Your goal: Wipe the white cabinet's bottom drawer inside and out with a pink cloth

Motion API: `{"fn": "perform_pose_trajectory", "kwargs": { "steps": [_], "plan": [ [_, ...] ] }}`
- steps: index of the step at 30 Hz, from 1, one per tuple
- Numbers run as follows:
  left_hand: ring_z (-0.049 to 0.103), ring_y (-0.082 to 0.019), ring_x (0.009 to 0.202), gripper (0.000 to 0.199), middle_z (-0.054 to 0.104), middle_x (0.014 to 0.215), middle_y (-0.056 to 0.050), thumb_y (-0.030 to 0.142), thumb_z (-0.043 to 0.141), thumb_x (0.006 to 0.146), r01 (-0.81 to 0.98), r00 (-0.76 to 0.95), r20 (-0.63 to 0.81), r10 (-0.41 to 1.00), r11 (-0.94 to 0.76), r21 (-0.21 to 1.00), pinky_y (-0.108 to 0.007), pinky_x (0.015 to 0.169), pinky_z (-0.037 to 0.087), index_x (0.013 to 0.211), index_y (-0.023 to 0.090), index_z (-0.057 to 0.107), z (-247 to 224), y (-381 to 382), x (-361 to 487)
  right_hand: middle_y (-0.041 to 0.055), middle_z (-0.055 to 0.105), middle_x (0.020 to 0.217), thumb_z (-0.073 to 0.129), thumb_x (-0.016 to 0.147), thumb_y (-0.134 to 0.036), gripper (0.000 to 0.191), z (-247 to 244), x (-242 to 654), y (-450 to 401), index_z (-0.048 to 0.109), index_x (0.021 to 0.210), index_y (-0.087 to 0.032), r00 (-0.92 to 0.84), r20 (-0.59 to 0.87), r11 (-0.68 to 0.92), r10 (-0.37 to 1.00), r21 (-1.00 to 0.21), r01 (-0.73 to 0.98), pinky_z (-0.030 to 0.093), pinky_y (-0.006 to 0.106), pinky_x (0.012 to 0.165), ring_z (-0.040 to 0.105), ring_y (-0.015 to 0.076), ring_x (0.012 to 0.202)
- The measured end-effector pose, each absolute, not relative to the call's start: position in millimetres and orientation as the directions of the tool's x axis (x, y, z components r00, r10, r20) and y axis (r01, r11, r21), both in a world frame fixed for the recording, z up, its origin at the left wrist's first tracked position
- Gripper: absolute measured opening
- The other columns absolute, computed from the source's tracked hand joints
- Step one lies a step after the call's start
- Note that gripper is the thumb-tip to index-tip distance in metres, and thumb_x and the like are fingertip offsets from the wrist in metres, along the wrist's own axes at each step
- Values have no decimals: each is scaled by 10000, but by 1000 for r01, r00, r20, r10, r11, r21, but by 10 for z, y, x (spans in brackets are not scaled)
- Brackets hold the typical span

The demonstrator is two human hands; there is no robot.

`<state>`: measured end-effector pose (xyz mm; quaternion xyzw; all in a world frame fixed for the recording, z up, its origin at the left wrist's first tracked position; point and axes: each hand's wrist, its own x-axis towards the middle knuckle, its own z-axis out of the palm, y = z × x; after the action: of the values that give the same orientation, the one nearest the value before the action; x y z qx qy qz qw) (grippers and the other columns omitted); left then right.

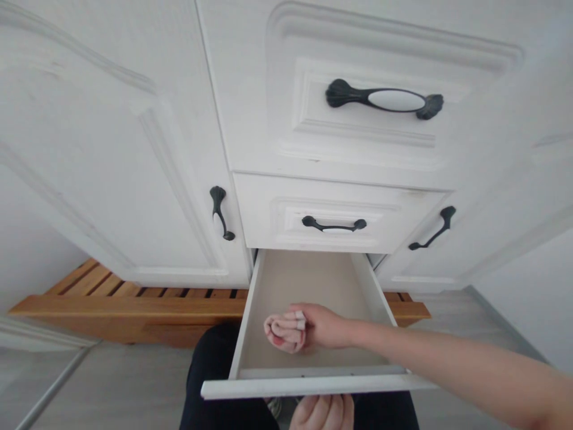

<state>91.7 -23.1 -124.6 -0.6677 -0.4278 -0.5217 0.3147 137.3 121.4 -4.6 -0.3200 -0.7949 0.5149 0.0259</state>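
Right hand [329, 327]: closed on the near end of a folded pink cloth [282, 334], fingers and thumb wrapped around it, likely so that the layers stay together. The cloth is over the interior of the pulled-out drawer [313, 275], toward its front; whether it touches the drawer floor cannot be told. Left hand [322, 413]: fingers curled at the outer side of the drawer front [376, 383], presumably to steady it (any handle there is hidden, so cannot tell whether it grips one). Knees [208, 367] sit below the drawer, apparently giving both hands close reach.
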Motion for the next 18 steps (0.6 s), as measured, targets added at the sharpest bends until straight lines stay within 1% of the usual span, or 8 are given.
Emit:
{"fn": "perform_pose_trajectory", "kwargs": {
  "steps": [3, 5, 7, 9, 10, 12, 14, 18],
  "plan": [
    [617, -93, 648, 222, 658, 672, 54, 97, 585, 881, 895, 99, 946, 307, -444, 50, -308, 775, 439, 804, 242, 733, -1265, -275, 908, 33, 687, 1095, 654, 795, -257, 413, -143, 883, 1094, 582, 1197, -191, -843, -211, 157, 495, -932, 326, 487, 261, 764, 620, 161, 880],
    [626, -101, 659, 180, 672, 685, 51, 115, 615, 868, 891, 116, 933, 342, -452, 55, -310, 787, 439, 817, 241, 733, -1292, -304, 897, 7, 658, 956, 656, 802, -264, 282, -173, 682, 1039, 615, 1067, -178, -892, -140, 159, 431, -961, 228, 468, 253, 766, 583, 147, 829],
    [632, -103, 661, 117, 679, 700, 55, 145, 677, 838, 886, 146, 923, 355, -462, 38, -307, 800, 442, 829, 248, 731, -1320, -324, 888, -14, 580, 810, 665, 792, -244, 111, -163, 621, 1015, 619, 859, -169, -927, -75, 241, 366, -955, 173, 437, 249, 777, 530, 140, 798],
    [636, -101, 664, 79, 683, 709, 57, 191, 739, 806, 887, 169, 916, 364, -461, 19, -298, 811, 449, 851, 256, 731, -1337, -337, 884, -24, 517, 744, 661, 782, -210, 98, -123, 653, 1016, 580, 745, -167, -948, -80, 277, 309, -945, 171, 416, 238, 757, 496, 129, 774],
    [636, -100, 666, 85, 683, 709, 58, 212, 758, 796, 890, 169, 916, 365, -456, 18, -293, 812, 453, 860, 260, 731, -1335, -340, 883, -28, 514, 738, 649, 786, -200, 84, -99, 673, 1022, 575, 759, -170, -953, -117, 208, 281, -962, 179, 416, 233, 729, 500, 124, 755],
    [630, -95, 660, 83, 685, 694, 60, 212, 752, 797, 896, 149, 914, 376, -443, 36, -284, 796, 457, 862, 260, 732, -1307, -344, 876, -39, 539, 743, 643, 793, -213, 100, -61, 653, 1038, 579, 863, -183, -954, -214, -52, 208, -977, 208, 428, 228, 672, 529, 117, 704],
    [628, -92, 674, 105, 700, 693, 56, 166, 684, 830, 886, 149, 912, 383, -461, 48, -288, 767, 448, 861, 252, 735, -1249, -341, 859, -44, 575, 760, 671, 784, -228, 191, -51, 511, 1060, 582, 949, -192, -966, -219, -238, 136, -954, 183, 447, 228, 672, 562, 119, 700],
    [637, -100, 713, 236, 723, 728, 44, 107, 546, 894, 851, 188, 899, 394, -522, 51, -323, 744, 419, 870, 230, 746, -1123, -332, 807, -31, 623, 768, 743, 702, -142, 154, -93, 90, 1124, 626, 800, -160, -1000, -6, -162, 5, -987, 5, 442, 213, 826, 590, 133, 844]
  ]
}}
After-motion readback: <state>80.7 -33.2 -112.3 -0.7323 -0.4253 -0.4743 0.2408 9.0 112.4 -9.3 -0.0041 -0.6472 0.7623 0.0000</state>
